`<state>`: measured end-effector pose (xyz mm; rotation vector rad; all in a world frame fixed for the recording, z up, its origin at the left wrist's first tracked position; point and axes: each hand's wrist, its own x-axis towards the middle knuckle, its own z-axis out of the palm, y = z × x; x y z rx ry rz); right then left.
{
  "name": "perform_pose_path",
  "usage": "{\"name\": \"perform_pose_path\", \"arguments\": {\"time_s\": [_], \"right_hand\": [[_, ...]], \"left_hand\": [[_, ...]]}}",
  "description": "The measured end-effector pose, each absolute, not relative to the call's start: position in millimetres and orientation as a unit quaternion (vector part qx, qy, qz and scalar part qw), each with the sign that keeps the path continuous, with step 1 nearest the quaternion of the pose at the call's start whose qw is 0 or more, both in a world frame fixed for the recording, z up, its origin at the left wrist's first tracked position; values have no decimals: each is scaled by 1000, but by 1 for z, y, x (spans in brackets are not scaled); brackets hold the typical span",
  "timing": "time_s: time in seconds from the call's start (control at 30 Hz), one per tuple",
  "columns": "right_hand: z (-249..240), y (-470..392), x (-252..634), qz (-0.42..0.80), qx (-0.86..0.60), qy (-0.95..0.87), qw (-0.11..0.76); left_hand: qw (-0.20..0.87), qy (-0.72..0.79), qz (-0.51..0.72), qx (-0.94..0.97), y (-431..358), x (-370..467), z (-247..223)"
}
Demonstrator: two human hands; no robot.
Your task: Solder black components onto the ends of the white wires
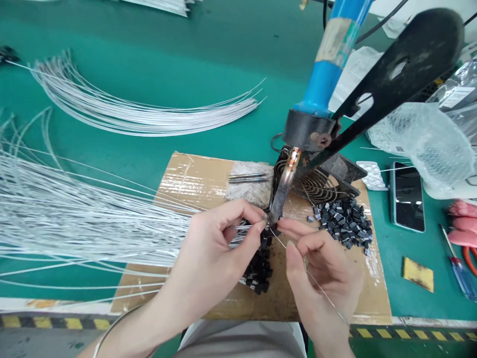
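Note:
My left hand (pixel 219 243) pinches the end of a thin white wire between thumb and forefinger, right beside the soldering iron's tip (pixel 279 199). Between the fingers of my right hand (pixel 324 268) runs a thin strand of solder wire (pixel 325 292), whose end reaches toward that tip. The blue-handled soldering iron (pixel 316 84) points downward, held in a black bracket (pixel 395 74). What exactly sits at the joint is too small to make out. Under my left hand, a cluster of black pieces (pixel 261 271) is on the ends of other white wires (pixel 112 214).
Cardboard (pixel 194 174) covers the green table (pixel 231 54) here. On it are a black fan (pixel 320 184) and a pile of small black parts (pixel 345 223). Another wire bundle (pixel 149 117) lies behind. To the right are a phone (pixel 408 196), yellow sponge (pixel 418 273) and screwdriver (pixel 462 278).

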<state>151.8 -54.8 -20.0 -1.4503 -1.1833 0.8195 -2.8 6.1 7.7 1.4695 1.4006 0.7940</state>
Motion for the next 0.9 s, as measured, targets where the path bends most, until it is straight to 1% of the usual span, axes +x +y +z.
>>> {"name": "perform_pose_path", "arguments": {"time_s": [0.5,0.9], "right_hand": [[-20,-54,153,336,-589,-505,534],[-20,-56,150,355,-587,-487,541]], "left_hand": [[469,564,334,592,5,-5,6],[464,563,338,595,5,-2,6]]}}
